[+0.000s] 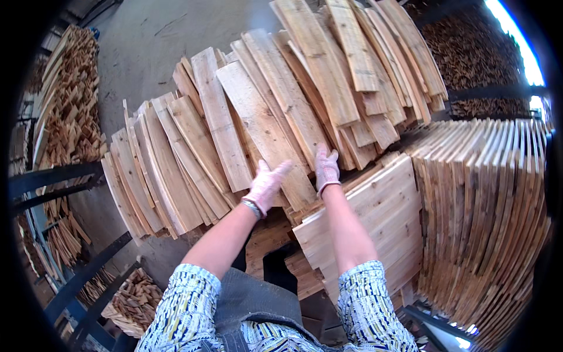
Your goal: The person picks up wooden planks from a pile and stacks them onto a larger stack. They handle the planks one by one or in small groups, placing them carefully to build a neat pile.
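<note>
a wide pale board (263,124) lies slanted on a loose pile of boards (284,97), its near end between the left hand (267,185), fingers spread wide, and the right hand (327,167), loosely open; a squared board stack (372,214) sits nearer the body, a tall plank stack (478,234) at far right

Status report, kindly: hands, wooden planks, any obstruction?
Left hand, right hand: gloved, at near ends of wooden planks. Those overlap, fanned out. No obstruction visible.

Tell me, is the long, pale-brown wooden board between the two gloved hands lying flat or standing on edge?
Flat: the long, pale-brown wooden board shows its broad face upward, lying among other loose wooden boards.
</note>
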`<state>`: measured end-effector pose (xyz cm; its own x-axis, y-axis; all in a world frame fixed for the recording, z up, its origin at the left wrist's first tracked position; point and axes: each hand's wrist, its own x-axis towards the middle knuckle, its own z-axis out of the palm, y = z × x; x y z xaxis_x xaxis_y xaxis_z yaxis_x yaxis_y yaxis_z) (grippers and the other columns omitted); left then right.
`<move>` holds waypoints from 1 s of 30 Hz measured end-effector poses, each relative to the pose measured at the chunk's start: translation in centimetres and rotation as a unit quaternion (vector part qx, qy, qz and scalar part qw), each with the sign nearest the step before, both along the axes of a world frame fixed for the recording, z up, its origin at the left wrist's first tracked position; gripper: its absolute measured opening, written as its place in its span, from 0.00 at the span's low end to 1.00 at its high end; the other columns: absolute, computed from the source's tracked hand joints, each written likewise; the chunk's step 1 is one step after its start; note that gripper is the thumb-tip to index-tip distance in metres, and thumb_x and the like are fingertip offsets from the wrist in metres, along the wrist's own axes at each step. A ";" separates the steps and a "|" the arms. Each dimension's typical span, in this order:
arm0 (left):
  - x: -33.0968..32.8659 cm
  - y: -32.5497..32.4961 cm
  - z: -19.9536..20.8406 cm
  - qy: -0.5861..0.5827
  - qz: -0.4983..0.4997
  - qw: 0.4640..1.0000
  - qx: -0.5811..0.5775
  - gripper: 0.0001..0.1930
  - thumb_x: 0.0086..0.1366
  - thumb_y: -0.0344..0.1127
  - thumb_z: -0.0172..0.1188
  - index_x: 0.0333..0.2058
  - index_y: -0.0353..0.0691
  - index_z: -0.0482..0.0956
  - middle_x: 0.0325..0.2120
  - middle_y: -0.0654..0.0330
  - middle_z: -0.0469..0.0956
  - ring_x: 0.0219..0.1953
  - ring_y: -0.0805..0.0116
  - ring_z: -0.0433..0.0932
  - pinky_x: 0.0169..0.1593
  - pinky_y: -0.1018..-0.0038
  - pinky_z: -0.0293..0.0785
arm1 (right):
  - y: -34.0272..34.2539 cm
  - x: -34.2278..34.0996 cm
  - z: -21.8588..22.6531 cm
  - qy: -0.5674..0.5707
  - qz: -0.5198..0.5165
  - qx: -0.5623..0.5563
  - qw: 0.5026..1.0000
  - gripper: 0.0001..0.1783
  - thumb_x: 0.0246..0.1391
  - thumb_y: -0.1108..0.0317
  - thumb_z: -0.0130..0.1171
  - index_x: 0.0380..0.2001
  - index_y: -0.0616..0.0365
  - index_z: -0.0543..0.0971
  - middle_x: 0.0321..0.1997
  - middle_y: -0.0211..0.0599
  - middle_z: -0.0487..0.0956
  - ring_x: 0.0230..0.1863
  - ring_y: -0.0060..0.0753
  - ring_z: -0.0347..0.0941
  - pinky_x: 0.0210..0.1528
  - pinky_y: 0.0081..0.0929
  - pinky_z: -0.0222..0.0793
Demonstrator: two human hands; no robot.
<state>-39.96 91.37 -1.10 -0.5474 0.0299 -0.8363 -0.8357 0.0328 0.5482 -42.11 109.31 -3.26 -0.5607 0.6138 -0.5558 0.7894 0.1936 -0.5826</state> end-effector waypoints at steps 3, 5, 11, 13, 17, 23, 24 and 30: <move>1.0 2.6 -3.4 -0.013 -0.013 0.999 -0.048 0.65 0.53 0.58 0.73 0.71 0.27 0.36 0.66 0.40 0.60 0.68 0.53 0.60 0.68 0.70 0.58 | -2.4 0.6 -0.6 0.037 -0.028 0.025 0.999 0.53 0.59 0.38 0.55 0.70 0.70 0.52 0.69 0.68 0.62 0.69 0.60 0.61 0.70 0.38 0.57; 1.0 2.6 -0.4 -0.064 0.019 0.996 0.056 0.64 0.55 0.53 0.74 0.72 0.33 0.32 0.65 0.41 0.61 0.66 0.56 0.63 0.66 0.68 0.61 | -1.4 2.9 -1.5 0.039 -0.023 0.018 0.999 0.52 0.59 0.40 0.58 0.69 0.72 0.53 0.68 0.67 0.63 0.67 0.59 0.63 0.69 0.38 0.58; -2.0 -7.3 7.5 -0.022 0.171 0.965 0.197 0.48 0.65 0.42 0.67 0.72 0.43 0.42 0.57 0.50 0.71 0.56 0.59 0.74 0.56 0.63 0.75 | -8.1 5.2 5.1 0.015 0.077 -0.090 0.993 0.47 0.60 0.41 0.57 0.68 0.67 0.56 0.61 0.62 0.71 0.62 0.55 0.68 0.66 0.34 0.62; -4.4 -12.6 7.1 0.001 0.171 0.952 0.252 0.41 0.66 0.40 0.64 0.70 0.45 0.49 0.56 0.53 0.72 0.55 0.60 0.75 0.54 0.61 0.77 | -9.6 4.3 4.5 -0.007 0.118 -0.211 0.970 0.43 0.61 0.40 0.55 0.68 0.59 0.59 0.59 0.62 0.72 0.63 0.57 0.68 0.66 0.36 0.62; -6.2 -15.3 3.5 0.008 0.084 0.989 0.121 0.42 0.63 0.36 0.68 0.70 0.46 0.52 0.56 0.53 0.72 0.56 0.63 0.74 0.54 0.62 0.78 | -12.9 -1.7 4.8 0.034 0.243 0.115 0.963 0.43 0.60 0.39 0.54 0.65 0.62 0.62 0.58 0.62 0.74 0.64 0.59 0.68 0.65 0.42 0.63; -6.3 -13.7 4.3 0.028 0.075 0.981 0.179 0.40 0.60 0.29 0.70 0.67 0.43 0.56 0.51 0.55 0.76 0.50 0.63 0.78 0.53 0.63 0.79 | -12.0 -3.1 5.4 0.037 0.153 -0.145 0.977 0.40 0.59 0.48 0.61 0.65 0.64 0.62 0.54 0.53 0.79 0.54 0.48 0.77 0.57 0.37 0.71; -6.5 -13.5 5.3 0.020 0.087 0.979 0.181 0.39 0.61 0.29 0.68 0.66 0.42 0.56 0.51 0.54 0.76 0.50 0.62 0.79 0.52 0.62 0.81 | -12.1 -2.9 6.9 0.048 0.132 -0.193 0.971 0.39 0.60 0.50 0.61 0.64 0.64 0.63 0.54 0.51 0.78 0.53 0.44 0.76 0.57 0.35 0.71; 0.2 -18.1 16.4 -0.036 0.023 0.991 0.126 0.43 0.59 0.34 0.70 0.67 0.39 0.53 0.52 0.48 0.75 0.51 0.59 0.79 0.50 0.64 0.83 | -13.6 6.6 13.0 -0.006 0.079 -0.415 0.906 0.50 0.53 0.49 0.70 0.67 0.70 0.56 0.62 0.50 0.72 0.62 0.39 0.69 0.65 0.31 0.64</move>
<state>-39.75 73.27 15.31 -0.4917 0.2191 -0.8427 -0.8707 -0.1363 0.4726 -35.48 95.74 9.77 -0.5961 -0.1062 -0.7959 0.7973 -0.1957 -0.5710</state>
